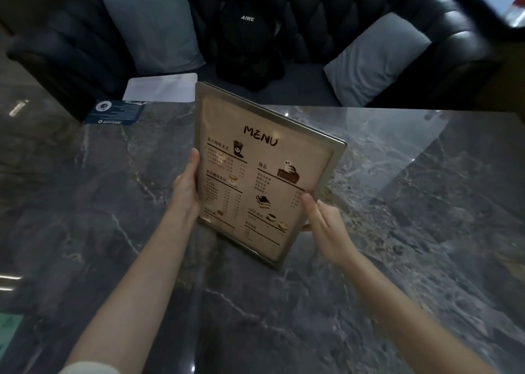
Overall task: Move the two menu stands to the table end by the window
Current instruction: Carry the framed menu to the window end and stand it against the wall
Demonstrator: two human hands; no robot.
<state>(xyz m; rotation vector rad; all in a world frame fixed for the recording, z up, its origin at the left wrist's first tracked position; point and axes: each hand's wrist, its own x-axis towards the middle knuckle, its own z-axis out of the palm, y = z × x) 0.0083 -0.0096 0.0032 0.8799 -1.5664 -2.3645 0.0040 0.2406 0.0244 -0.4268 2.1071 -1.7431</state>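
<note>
The person is holding one menu stand (264, 172) between both hands, tilted back and turned a little clockwise, its lower corner close over the worktop (397, 203); whether that corner is touching the marble cannot be told. To do this step well, the stand is best kept in both hands with its base level, carried low over the worktop toward the bright window end, which seems to lie to the right of the grip and beyond it, then set down flat rather than dropped on a corner, since the marble is hard and the frame is thin.

The left hand (186, 187) is gripping the stand's left edge, thumb lying along the front face, the other fingers hidden behind. The right hand (325, 220) is pinching the lower right edge, thumb pressed on the front, fingers wrapped round the back. Both grips are closed on the stand, neither spread wide.

Beyond the left grip, a dark blue card (115, 112) is lying near the worktop's far edge, and just past it a pale sheet (162, 86), possibly the second stand, though that is uncertain. Farther off, a black sofa (369, 4) is carrying two grey cushions and a black backpack (247, 35).
</note>
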